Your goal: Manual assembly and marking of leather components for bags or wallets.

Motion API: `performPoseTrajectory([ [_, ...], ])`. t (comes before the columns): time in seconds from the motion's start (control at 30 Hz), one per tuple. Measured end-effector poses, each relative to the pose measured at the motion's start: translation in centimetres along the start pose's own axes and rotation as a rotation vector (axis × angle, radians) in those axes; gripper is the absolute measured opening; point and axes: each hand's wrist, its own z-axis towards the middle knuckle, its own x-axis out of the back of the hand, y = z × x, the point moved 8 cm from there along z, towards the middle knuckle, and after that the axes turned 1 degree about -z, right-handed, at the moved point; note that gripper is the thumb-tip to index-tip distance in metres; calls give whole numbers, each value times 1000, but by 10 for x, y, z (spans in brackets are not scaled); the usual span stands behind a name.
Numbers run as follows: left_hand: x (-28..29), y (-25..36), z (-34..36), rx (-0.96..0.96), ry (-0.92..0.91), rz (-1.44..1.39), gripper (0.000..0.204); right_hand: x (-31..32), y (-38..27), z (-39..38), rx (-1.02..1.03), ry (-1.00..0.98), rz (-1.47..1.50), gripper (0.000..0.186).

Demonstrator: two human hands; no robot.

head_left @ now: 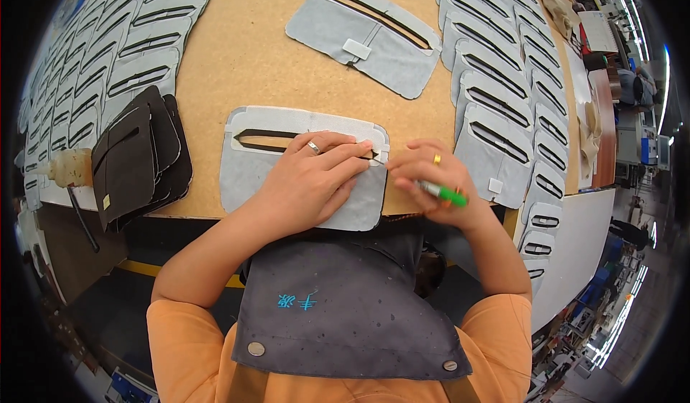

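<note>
A grey panel (302,187) with rounded corners lies at the table's front edge, its long dark-edged slot running across the upper part. My left hand (316,173) rests on it, fingers stretched toward the slot's right end and pressing the material down. Just right of the panel, my right hand (435,177) is closed around a slim pen-like tool (447,192) with a green end. A thin point reaches from my right fingers toward the slot's right tip. The fingers partly hide the tool, so its exact kind is unclear.
Another grey slotted panel (366,36) with a small white tag lies farther back. Overlapping rows of similar panels (496,87) line the right side and others (144,58) the left. Dark brown pieces (133,159) are stacked at the left edge, beside a yellowish bottle (72,167).
</note>
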Motion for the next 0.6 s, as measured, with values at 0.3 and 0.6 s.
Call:
performPoseTrajectory([
  [0.3,-2,-3,3,41,28,6,18,0,-2,-36,-72,199,-21,16],
  [0.6,-1,10,5,-40,16,147,20,-2,0,-33,-109,273,-13,16],
])
